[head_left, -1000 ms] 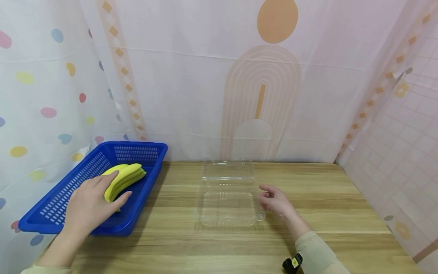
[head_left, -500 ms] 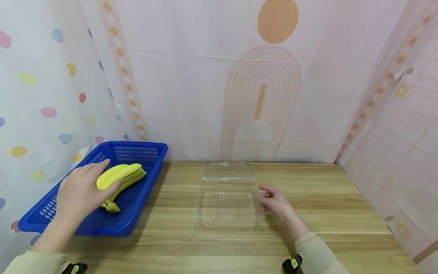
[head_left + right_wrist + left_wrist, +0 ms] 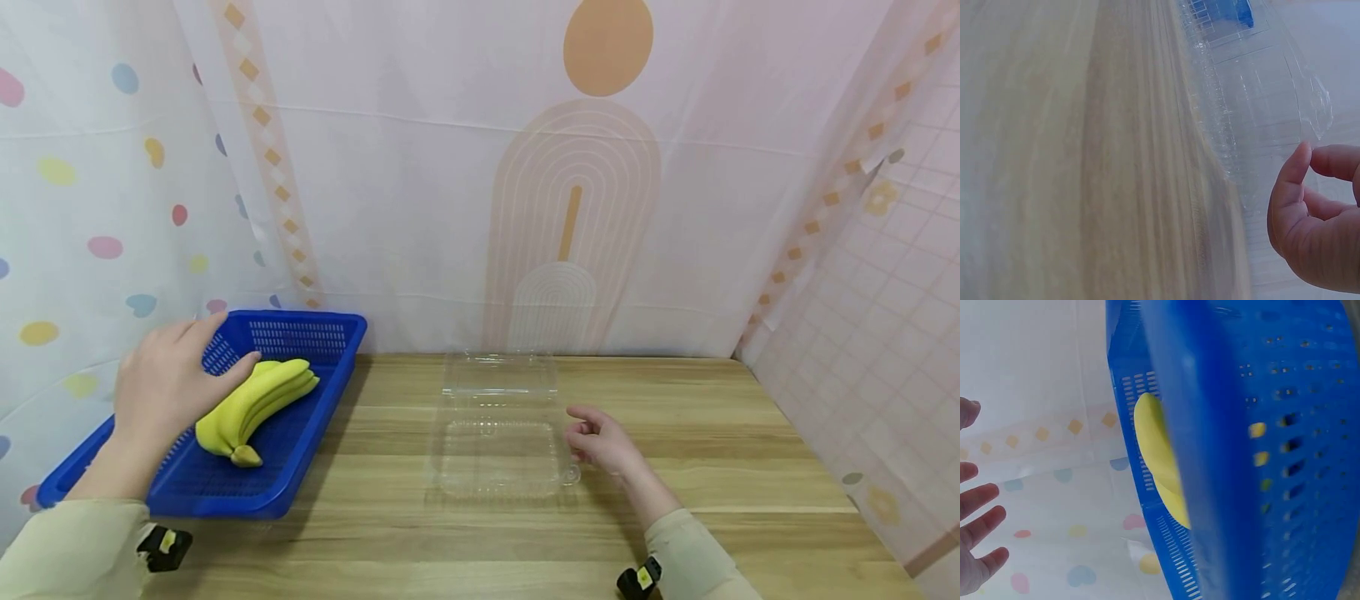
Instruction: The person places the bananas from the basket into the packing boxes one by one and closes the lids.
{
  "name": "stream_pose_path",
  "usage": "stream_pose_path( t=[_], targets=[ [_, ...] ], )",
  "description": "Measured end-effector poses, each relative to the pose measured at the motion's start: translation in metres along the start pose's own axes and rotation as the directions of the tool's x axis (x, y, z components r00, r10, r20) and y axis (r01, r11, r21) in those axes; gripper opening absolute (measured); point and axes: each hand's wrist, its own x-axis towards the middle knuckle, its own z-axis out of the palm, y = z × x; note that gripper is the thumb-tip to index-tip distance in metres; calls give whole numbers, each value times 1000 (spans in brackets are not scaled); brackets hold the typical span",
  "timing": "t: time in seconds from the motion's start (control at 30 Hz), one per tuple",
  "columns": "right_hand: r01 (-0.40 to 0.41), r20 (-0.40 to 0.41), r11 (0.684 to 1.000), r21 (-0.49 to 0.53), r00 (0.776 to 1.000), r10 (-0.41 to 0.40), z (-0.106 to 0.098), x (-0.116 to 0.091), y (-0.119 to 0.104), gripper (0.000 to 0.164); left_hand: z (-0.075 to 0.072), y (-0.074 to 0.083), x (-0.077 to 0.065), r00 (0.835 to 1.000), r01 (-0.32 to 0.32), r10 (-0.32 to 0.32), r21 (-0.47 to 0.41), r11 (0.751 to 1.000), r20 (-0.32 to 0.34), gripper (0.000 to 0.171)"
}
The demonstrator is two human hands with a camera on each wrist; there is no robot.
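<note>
A bunch of bananas (image 3: pixel 258 404) lies in the blue plastic basket (image 3: pixel 315 425) at the left of the table. Above the basket's left side, near the bananas, is my left hand (image 3: pixel 168 375); its fingers are spread and it holds nothing. In the left wrist view the fingers (image 3: pixel 982 528) are well apart from the bananas (image 3: pixel 1157 447), part of which the basket rim hides. A clear plastic clamshell container (image 3: pixel 501 458) rests on the table with its lid folded back. Beside its right edge my right hand (image 3: pixel 603 442) hovers, fingers loosely bent, nothing visible between them.
The wooden table (image 3: pixel 390 533) reaches back to a patterned curtain (image 3: pixel 420 208). More curtain encloses the left and right sides. The basket has raised, perforated walls.
My left hand has drawn away from the bananas, leftward and up, uncovering their stem end. The bananas' near end has shifted slightly in the basket. My right hand has stayed still.
</note>
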Motion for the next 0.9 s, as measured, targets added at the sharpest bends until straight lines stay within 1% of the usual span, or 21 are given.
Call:
stream_pose_path(
  t=[0.17, 0.37, 0.57, 0.63, 0.9],
  targets=[
    [-5, -1, 1000, -4, 1000, 5, 0, -1, -1, 52, 1, 2, 9, 1000, 14, -13, 7, 1000, -22, 67],
    [-9, -3, 1000, -6, 1000, 9, 0, -1, -1, 53, 0, 5, 21, 999, 44, -44, 2, 999, -6, 66],
    [-8, -6, 1000, 6, 1000, 8, 0, 0, 0, 53, 6, 4, 31, 1000, 25, -25, 15, 1000, 10, 70],
    [-5, -6, 1000, 6, 1000, 5, -1, 0, 0, 52, 11, 2, 34, 1000, 18, -18, 8, 1000, 22, 71],
    [-1, -5, 1000, -7, 1000, 1, 0, -1, 0, 52, 28, -11, 43, 993, 5, -5, 0, 1000, 115, 74]
  ],
)
